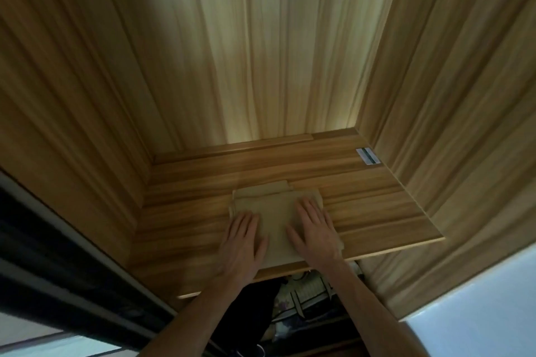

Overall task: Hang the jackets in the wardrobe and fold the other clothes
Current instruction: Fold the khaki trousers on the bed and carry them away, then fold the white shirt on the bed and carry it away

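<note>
Both hands, the left hand (243, 238) and right hand (314, 230), are laid flat with straight fingers, gripping nothing, on folded beige trousers (277, 211) near the wardrobe shelf (377, 200) front edge, where a backward drag could pull them off.

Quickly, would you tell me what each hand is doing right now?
Left hand: open, pressing flat on the folded beige garment.
Right hand: open, pressing flat on it too.
</note>
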